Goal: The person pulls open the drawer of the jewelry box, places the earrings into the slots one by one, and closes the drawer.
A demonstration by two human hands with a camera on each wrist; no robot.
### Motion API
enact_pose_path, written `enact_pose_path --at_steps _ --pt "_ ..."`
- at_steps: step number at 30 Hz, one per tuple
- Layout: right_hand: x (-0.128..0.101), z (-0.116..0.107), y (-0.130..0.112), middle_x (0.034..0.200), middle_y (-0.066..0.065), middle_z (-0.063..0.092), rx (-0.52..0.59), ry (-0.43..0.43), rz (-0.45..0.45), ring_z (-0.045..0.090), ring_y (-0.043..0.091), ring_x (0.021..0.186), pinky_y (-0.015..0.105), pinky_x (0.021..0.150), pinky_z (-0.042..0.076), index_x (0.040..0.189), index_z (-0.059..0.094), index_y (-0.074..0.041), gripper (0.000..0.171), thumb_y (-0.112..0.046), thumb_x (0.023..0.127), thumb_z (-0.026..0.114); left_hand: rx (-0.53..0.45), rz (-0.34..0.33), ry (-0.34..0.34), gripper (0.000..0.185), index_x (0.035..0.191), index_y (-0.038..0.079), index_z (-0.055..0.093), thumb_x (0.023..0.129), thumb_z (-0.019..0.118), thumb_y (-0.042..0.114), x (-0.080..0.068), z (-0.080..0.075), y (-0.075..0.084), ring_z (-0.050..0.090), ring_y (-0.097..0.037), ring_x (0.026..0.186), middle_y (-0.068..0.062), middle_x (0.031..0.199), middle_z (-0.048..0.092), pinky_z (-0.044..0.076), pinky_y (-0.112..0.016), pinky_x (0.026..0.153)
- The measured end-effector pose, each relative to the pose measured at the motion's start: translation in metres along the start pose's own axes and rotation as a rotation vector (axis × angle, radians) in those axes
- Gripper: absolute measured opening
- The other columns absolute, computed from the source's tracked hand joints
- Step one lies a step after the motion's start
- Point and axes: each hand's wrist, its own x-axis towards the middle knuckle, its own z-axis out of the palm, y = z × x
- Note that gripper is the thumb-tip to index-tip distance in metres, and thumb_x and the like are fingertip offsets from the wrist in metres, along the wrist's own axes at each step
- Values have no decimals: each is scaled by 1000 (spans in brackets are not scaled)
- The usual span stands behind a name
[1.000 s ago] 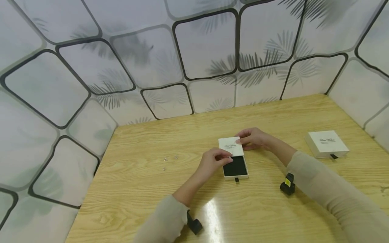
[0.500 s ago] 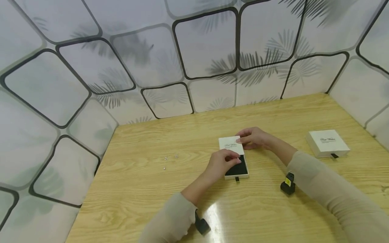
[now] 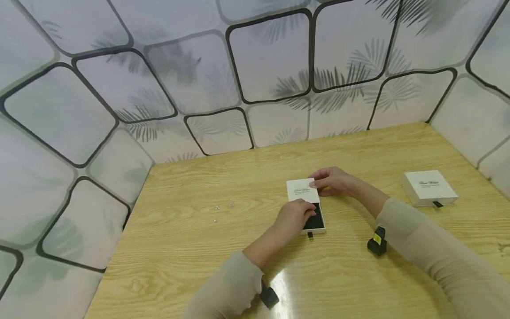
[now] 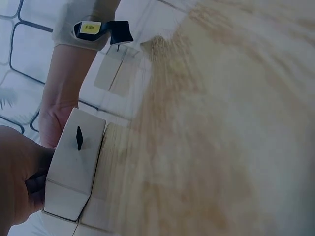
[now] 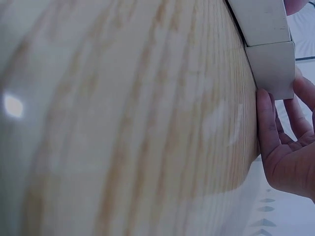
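Observation:
In the head view a small white sliding gift box point(image 3: 299, 187) lies on the table, its drawer point(image 3: 314, 231) pulled out toward me, with a black pad point(image 3: 318, 220) inside. My right hand point(image 3: 334, 180) grips the sleeve at its far right corner, thumb on top. My left hand point(image 3: 292, 218) is bent over the drawer, fingertips close above the black pad; I cannot tell whether they pinch anything. The left wrist view shows the drawer's front point(image 4: 81, 152) with its black pull tab point(image 4: 79, 138). In the right wrist view, fingers point(image 5: 268, 123) hold the sleeve's end point(image 5: 273, 69).
Several tiny shiny pieces point(image 3: 217, 208), like small jewellery, lie on the wooden table point(image 3: 179, 248) to the left. A second closed white box point(image 3: 428, 187) with a black tab stands at the right. Patterned fabric walls point(image 3: 275, 62) border the table's back and sides.
My left hand has shifted right over the drawer and its fingers now point down toward the black pad, covering more of it. The right hand and the box have stayed in place.

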Motion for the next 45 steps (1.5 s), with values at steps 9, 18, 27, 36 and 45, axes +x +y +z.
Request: enact_pose_path --at_steps 9,18,27,36,45 --pt "3 -2 1 106 8 63 -17 1 -3 66 15 88 34 81 57 125 53 4 52 -22 84 73 47 9 -32 12 95 7 73 89 66 15 1 -1 1 63 -7 79 -1 86 67 47 -7 66" --pt "-1 -1 1 101 4 64 -7 -23 -30 66 13 86 33 78 57 122 56 1 51 -25 82 75 168 53 -38 10 93 10 72 88 68 17 0 -2 2 58 -10 76 -2 85 61 47 -12 64" --pt "0 0 0 103 3 63 -43 6 -3 65 12 87 34 82 56 129 49 5 50 -17 89 67 243 83 -32 11 94 12 72 88 68 20 -1 -4 -2 58 -11 74 -1 83 61 49 -14 64" --pt "1 -1 2 103 3 63 -42 16 -1 65 14 87 34 80 57 128 51 3 49 -18 88 68 189 115 -96 13 97 11 73 90 66 19 2 -6 -5 60 -10 77 -1 89 64 48 -11 65" --pt "1 -1 1 104 4 62 -44 3 -2 65 14 88 34 82 56 130 49 4 51 -20 89 68 147 134 -52 14 96 10 73 91 65 20 0 -3 -9 55 -8 74 0 86 63 45 -11 64"
